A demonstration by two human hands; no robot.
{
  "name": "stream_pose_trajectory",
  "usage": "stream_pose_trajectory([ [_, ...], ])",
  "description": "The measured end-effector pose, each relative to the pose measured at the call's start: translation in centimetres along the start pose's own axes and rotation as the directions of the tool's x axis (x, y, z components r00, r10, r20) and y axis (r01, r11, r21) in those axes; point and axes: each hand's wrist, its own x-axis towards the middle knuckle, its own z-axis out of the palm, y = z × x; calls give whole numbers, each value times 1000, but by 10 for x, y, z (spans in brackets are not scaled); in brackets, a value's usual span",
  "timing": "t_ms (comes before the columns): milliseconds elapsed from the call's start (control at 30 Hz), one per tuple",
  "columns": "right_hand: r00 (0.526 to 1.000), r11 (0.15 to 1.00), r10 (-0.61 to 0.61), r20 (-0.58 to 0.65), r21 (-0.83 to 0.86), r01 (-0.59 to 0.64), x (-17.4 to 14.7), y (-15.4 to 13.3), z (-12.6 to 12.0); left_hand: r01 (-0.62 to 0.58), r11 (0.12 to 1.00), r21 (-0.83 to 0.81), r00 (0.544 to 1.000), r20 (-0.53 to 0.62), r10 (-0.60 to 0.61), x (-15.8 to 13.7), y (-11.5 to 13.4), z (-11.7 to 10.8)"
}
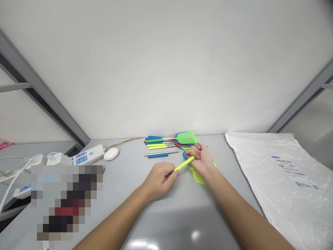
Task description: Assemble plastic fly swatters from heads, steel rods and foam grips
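Note:
My left hand (pixel 161 177) is closed on the near end of a yellow-green fly swatter handle (pixel 185 163). At the handle's other end, the fingers of my right hand (pixel 201 158) are curled round it. The handle slants up to the right, above the grey table. Partly under my right hand lies a yellow-green mesh swatter head (pixel 198 176). A blue swatter head (pixel 185 156) peeks out at that hand's left. Just beyond are a blue handle (pixel 158 156) and a thin metal rod (pixel 162 153), side by side.
Stacked fly swatters (pixel 186 138) in several colours lie against the back wall. At left are a white power strip (pixel 91 155), a white oval object (pixel 111 154), cables and a blurred-out patch. A large white plastic package (pixel 270 166) covers the right side of the table.

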Motion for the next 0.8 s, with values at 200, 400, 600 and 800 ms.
stream_pose_trajectory([
  [200, 999, 999, 35, -8, -7, -35, 0, -1, 1, -191, 975, 115, 980, -33, 196, -3, 5, 13],
  [400, 998, 998, 63, 7, 6, -63, -3, 1, 4, -241, 946, 216, 966, -38, 254, -2, -1, 7],
  [600, 973, 973, 231, 14, -17, -230, -4, 3, 3, -407, 873, 270, 912, 59, 407, -3, 6, 3],
  [800, 937, 934, 348, 12, -85, -346, -3, 3, 4, -485, 835, 261, 874, 140, 464, -5, 15, 7],
])
